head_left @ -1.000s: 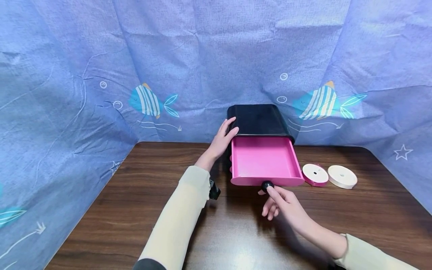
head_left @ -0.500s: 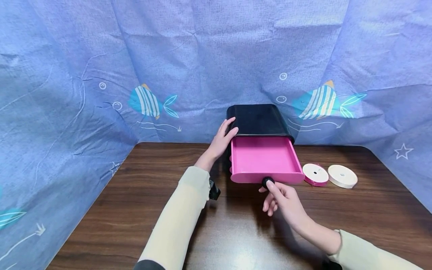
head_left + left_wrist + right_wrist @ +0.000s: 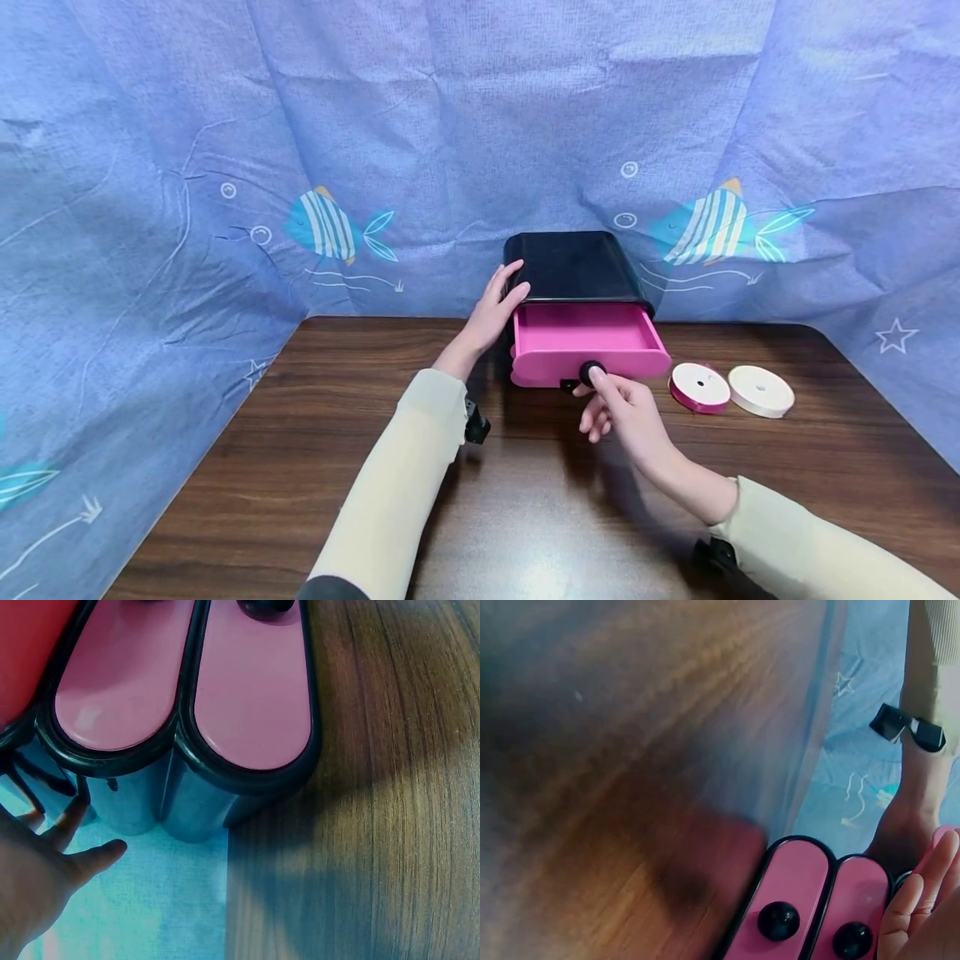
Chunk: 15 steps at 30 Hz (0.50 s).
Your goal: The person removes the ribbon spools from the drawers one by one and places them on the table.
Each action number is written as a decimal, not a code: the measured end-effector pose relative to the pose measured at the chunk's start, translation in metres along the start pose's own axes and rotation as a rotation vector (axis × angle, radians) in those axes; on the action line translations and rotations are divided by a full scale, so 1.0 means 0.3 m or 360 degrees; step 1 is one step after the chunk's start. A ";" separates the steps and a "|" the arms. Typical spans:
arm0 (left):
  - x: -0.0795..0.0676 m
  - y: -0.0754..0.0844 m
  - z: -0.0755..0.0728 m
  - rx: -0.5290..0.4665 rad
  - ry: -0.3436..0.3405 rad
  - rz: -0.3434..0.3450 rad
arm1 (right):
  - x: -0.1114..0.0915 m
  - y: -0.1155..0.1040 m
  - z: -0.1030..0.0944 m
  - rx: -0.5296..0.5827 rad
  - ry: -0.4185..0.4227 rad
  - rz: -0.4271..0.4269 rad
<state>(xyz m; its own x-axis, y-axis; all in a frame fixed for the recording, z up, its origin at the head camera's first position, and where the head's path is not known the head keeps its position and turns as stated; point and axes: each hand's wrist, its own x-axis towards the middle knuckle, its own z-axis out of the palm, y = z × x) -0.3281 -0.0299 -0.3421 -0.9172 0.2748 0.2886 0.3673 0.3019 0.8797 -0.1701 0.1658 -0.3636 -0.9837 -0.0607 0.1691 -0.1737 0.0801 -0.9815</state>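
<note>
A black drawer cabinet (image 3: 573, 262) stands at the back of the table, its pink top drawer (image 3: 551, 369) partly pulled out with a bare pink floor in sight. My right hand (image 3: 633, 417) pinches the drawer's round black knob (image 3: 591, 372) between thumb and fingers. Against the cabinet's left side and top edge, my left hand (image 3: 491, 315) rests with straight fingers. In the left wrist view, the left hand (image 3: 45, 870) touches the cabinet's side near the lower pink drawers (image 3: 255, 690). In the right wrist view, lower drawers show black knobs (image 3: 778, 921); the right fingers (image 3: 930, 892) are partly cut off.
Right of the cabinet lie two ribbon spools, one with pink ribbon (image 3: 700, 387) and one cream-white (image 3: 761, 392). A blue cloth with fish prints (image 3: 480, 150) hangs behind and beside the brown wooden table (image 3: 337, 400).
The top drawer has slid back toward the cabinet, with my right hand moving along on its knob. My left hand has stayed in place.
</note>
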 end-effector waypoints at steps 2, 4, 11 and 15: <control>0.000 0.000 -0.002 0.0003 0.0004 0.0000 | 0.021 0.003 0.005 0.0012 0.0016 0.0021; 0.000 0.001 -0.004 0.0004 0.0006 -0.0002 | 0.043 0.007 0.010 0.0024 0.0035 0.0036; -0.002 0.002 -0.004 0.0000 -0.0021 -0.0013 | 0.111 0.020 0.017 0.0040 0.0075 0.0052; -0.001 0.001 -0.004 -0.0003 -0.0025 -0.0014 | 0.139 0.027 0.018 0.0033 0.0083 0.0052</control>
<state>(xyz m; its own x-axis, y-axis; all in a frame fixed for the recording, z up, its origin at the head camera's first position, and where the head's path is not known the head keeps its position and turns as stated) -0.3280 -0.0312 -0.3415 -0.9179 0.2865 0.2745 0.3586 0.3025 0.8831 -0.2124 0.1584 -0.3651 -0.9900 -0.0065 0.1410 -0.1411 0.0607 -0.9881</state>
